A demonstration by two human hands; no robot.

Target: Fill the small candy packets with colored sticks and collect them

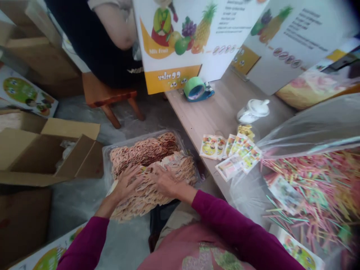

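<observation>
A clear plastic tub (pixel 106 165) in front of me is filled with rows of thin paper packets. The back rows (pixel 143 150) look reddish, the nearer rows (pixel 140 204) paler. My left hand (pixel 128 183) lies on the packets at the left, its fingers spread. Beside it, my right hand (pixel 165 182) rests on the same packets, fingers also apart, pointing left. Neither hand has anything in its grip.
Right of the tub is a table (pixel 188 120) with printed packets (pixel 209 146), a tape dispenser (pixel 198 90), a white lidded pot (pixel 254 110) and a plastic bag of colourful sticks (pixel 317 183). Open cartons (pixel 30 150) stand left. A person sits behind, near a wooden stool (pixel 104 90).
</observation>
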